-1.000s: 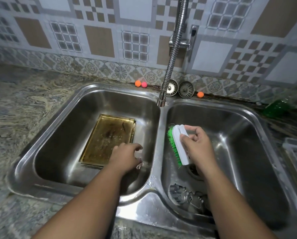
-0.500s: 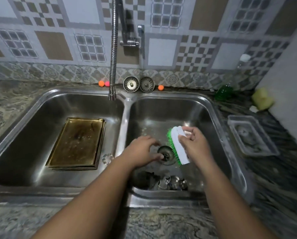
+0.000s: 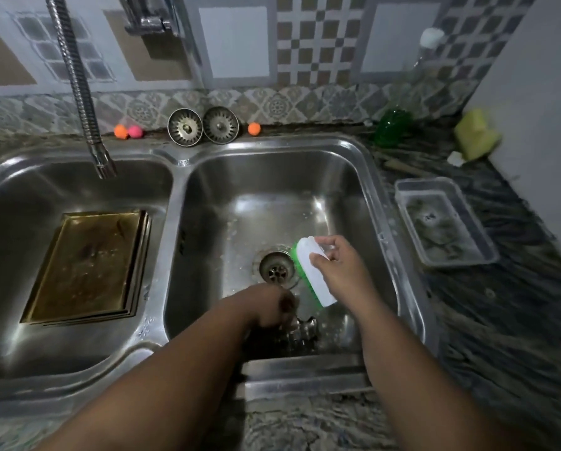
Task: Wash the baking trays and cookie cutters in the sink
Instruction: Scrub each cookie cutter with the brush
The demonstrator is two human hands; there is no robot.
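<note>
A stack of brownish baking trays [image 3: 87, 265] lies flat in the left basin of the steel double sink [image 3: 171, 222]. Metal cookie cutters [image 3: 303, 330] sit at the near wall of the right basin. My left hand [image 3: 269, 309] reaches down onto them with fingers curled. The hand's back hides whether it grips one. My right hand [image 3: 341, 268] holds a white scrub brush with green bristles [image 3: 311, 271] just right of the drain [image 3: 276, 271], above the basin floor.
The tap's flexible hose [image 3: 80, 86] hangs over the left basin. Two strainers [image 3: 185, 126] and small coloured balls [image 3: 135, 131] line the back ledge. A clear plastic tub [image 3: 442, 222], a green bottle [image 3: 393, 125] and a yellow sponge [image 3: 474, 135] stand on the right counter.
My left hand has left the left basin, crossed the divider and come down onto the cookie cutters. The brush stays in my right hand. My view has shifted right.
</note>
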